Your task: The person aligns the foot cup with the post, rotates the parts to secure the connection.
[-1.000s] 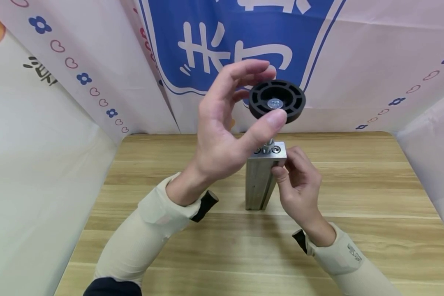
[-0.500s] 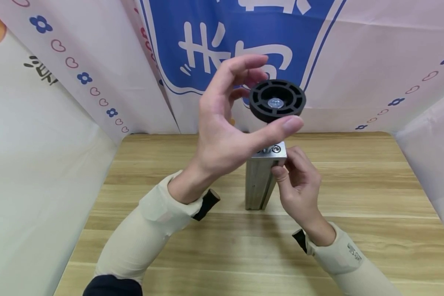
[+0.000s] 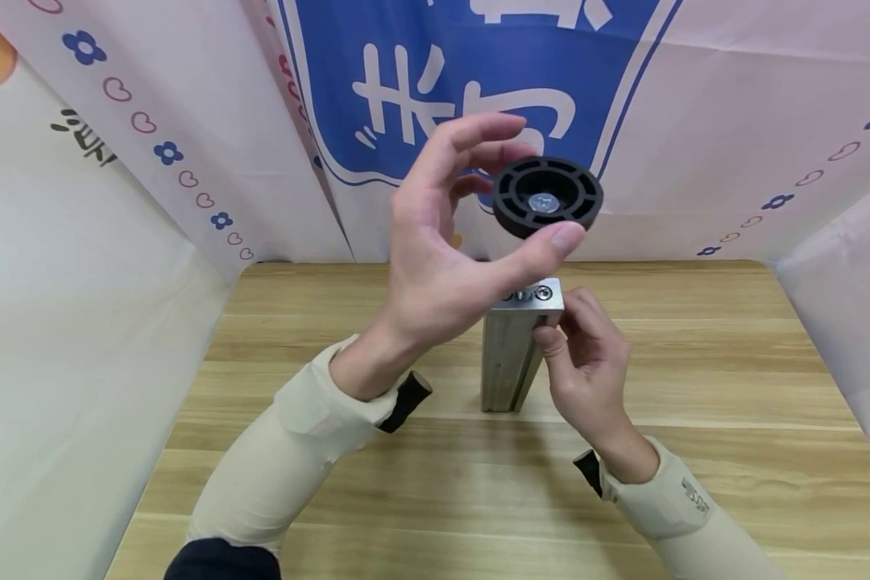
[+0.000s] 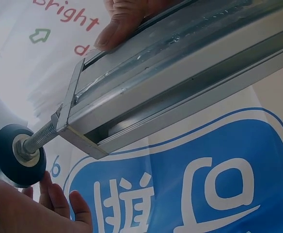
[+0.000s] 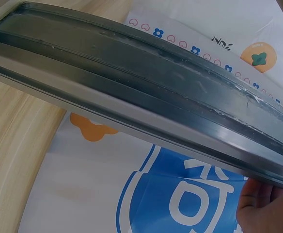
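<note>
An aluminium profile [image 3: 503, 354] stands upright on the table, a metal end plate [image 3: 547, 300] screwed to its top. From that plate rises a threaded stem [image 4: 42, 137] carrying a round black levelling foot [image 3: 509, 213], with a bolt head in its hollow centre. My left hand [image 3: 435, 250] holds the foot's edge, thumb along the near rim and curled fingers at the far left side. Just under the plate, my right hand [image 3: 594, 370] grips the profile's right side, thumb on the near edge. Its other fingers are partly hidden behind the profile.
The wooden table [image 3: 319, 483] ends at a printed cloth backdrop [image 3: 725, 145] behind the profile. White cloth walls [image 3: 65, 322] close in both sides. Black wrist-worn pieces [image 3: 406, 401] stick out from both cuffs.
My left thumb has slid right along the foot's rim, and the fingers spread away then came back toward it. The right hand and profile have stayed in place.
</note>
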Demonstrator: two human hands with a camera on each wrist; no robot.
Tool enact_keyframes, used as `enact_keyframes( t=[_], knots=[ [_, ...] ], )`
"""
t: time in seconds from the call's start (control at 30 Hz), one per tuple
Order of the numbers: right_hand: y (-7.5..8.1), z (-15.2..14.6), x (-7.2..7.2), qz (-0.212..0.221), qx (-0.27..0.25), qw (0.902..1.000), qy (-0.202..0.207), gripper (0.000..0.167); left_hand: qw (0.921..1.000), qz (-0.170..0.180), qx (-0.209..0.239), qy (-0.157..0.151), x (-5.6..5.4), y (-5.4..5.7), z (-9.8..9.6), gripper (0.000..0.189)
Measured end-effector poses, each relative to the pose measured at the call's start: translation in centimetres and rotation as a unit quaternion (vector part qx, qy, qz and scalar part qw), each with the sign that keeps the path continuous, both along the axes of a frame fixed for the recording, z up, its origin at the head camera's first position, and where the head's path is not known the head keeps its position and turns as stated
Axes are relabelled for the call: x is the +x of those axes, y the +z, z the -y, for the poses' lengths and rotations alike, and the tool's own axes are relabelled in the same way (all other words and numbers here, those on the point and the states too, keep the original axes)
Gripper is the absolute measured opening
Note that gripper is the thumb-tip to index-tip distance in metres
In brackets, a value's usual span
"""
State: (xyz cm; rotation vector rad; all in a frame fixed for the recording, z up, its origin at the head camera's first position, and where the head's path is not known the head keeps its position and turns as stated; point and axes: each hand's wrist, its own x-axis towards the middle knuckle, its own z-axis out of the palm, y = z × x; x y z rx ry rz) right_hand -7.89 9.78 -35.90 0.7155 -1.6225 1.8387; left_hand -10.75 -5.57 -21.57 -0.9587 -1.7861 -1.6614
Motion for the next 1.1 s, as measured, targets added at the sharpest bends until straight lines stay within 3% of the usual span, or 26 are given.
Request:
enact_keyframes(
  t=[0.3, 0.6, 1.1],
  knots=[
    [0.05, -0.01, 0.01, 0.001, 0.003, 1.0, -0.003, 0.05, 0.9988, -0.005, 0.013, -0.047, -0.1, -0.3, 0.1, 0.059],
    [-0.03, 0.09, 0.01, 0.001, -0.001, 1.0, -0.006, 0.051, 0.9974, -0.02, 0.015, -0.067, -0.27, -0.43, 0.1, 0.057],
    [-0.04, 0.06, -0.08, -0.004, -0.008, 1.0, 0.0, 0.051, 0.9999, -0.011, -0.005, -0.008, -0.41, -0.28, 0.12, 0.072]
  ],
)
